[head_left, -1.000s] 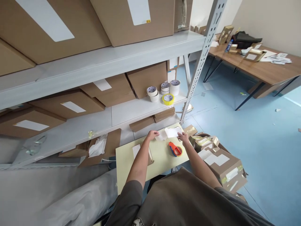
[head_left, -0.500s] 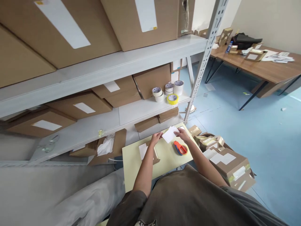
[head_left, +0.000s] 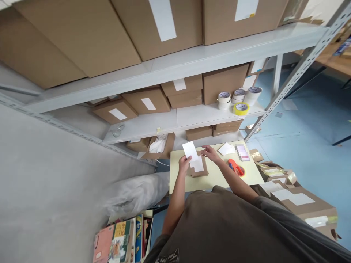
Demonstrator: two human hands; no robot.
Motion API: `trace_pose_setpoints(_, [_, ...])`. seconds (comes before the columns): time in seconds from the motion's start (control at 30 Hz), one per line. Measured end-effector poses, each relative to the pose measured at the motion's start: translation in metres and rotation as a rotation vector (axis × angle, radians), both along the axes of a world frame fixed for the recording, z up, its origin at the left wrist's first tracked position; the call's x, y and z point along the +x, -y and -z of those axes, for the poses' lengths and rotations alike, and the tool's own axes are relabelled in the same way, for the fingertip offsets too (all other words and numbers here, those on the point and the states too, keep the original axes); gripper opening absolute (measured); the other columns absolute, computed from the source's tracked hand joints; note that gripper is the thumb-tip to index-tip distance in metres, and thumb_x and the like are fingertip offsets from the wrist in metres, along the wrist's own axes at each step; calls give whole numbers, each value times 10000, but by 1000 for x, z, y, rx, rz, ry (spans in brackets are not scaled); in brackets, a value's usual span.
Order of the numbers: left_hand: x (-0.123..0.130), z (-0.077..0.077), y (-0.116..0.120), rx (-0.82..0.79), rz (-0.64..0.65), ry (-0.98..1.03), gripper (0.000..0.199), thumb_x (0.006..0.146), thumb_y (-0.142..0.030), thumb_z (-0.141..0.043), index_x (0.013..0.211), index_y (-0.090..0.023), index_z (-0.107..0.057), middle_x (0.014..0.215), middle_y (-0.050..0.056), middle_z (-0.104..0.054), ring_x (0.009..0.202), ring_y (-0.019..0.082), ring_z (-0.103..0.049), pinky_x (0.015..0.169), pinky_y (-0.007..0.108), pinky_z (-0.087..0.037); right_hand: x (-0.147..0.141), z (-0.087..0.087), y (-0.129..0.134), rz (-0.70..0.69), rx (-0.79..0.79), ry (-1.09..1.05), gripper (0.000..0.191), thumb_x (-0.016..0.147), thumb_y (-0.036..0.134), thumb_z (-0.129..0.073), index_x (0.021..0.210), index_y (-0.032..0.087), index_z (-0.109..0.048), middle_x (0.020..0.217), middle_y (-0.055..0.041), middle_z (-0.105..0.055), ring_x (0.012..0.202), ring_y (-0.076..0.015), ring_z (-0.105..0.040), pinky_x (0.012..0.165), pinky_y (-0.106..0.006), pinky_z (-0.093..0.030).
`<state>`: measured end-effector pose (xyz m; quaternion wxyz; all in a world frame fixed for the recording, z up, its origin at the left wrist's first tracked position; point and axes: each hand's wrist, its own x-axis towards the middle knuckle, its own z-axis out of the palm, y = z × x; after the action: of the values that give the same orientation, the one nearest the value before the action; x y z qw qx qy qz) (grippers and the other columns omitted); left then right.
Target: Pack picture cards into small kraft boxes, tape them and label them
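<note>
My left hand (head_left: pixel 185 164) pinches a white paper sheet (head_left: pixel 189 149) by its lower edge and holds it up over the far left part of a small flat cardboard box (head_left: pixel 202 172). White paper patches (head_left: pixel 197 164) show on the box's top. To the right of the raised sheet is my right hand (head_left: pixel 210 153), empty, its fingers stretched out and apart, above the box's far right corner. An orange tape dispenser (head_left: pixel 234 167) lies farther right on the pale yellow table (head_left: pixel 219 179). Beyond it rest several loose white sheets (head_left: pixel 227 148).
A blurred-out flat item (head_left: pixel 242 152) lies at the table's right end. Behind stands a metal shelf (head_left: pixel 192 118) with cartons and tape rolls (head_left: pixel 241 108). Cardboard boxes (head_left: pixel 296 199) are piled on the right. Books (head_left: pixel 117 241) and a plastic-wrapped bundle (head_left: pixel 137 191) are on the left.
The view has swung left. My left hand has brought a white sheet over the box, while my right hand has let go of the paper and moved toward the box. White sheets now lie on the table.
</note>
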<state>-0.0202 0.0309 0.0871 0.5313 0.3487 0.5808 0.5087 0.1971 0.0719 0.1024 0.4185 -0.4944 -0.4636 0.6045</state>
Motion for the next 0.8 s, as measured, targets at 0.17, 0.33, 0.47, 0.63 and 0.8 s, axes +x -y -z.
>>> trace_pose_setpoints(0.17, [-13,-20,4,48,-58,47,550,630,-544,-935,970,-127,-824,992,121,-817,947,284,-741,877,381,-557,-22,3,40,-60,-25,-66,345,806,468,-750,1057,232,-717,905,-38,-769,747,-190,-727,664,-300,-519])
trace_pose_setpoints(0.33, [-9,-27,4,51,-22,86,562,629,-542,-944,990,-128,-824,1047,136,-815,986,296,-739,908,393,-550,-26,-3,56,-19,-5,-88,277,814,450,-743,976,225,-739,919,-40,-770,776,-187,-719,710,-315,-523])
trace_pose_setpoints(0.47, [-3,-30,1,31,-6,107,584,608,-556,-953,981,-127,-820,1039,137,-815,959,289,-740,896,394,-559,-26,-5,53,9,-18,-85,276,799,462,-766,936,224,-735,880,-31,-760,760,-184,-705,717,-319,-513])
trace_pose_setpoints(0.63, [4,-31,-2,29,35,104,584,629,-565,-937,991,-125,-813,990,121,-812,923,278,-735,850,372,-560,-25,-5,50,6,6,-94,339,818,553,-766,848,221,-701,835,-36,-748,753,-191,-693,728,-331,-511])
trace_pose_setpoints(0.8, [12,-32,-4,4,-4,-28,591,632,-522,-940,1066,-149,-792,994,111,-798,894,249,-724,834,349,-551,-16,-15,49,-43,33,-124,393,835,611,-757,846,221,-704,795,-34,-735,768,-197,-681,756,-341,-512])
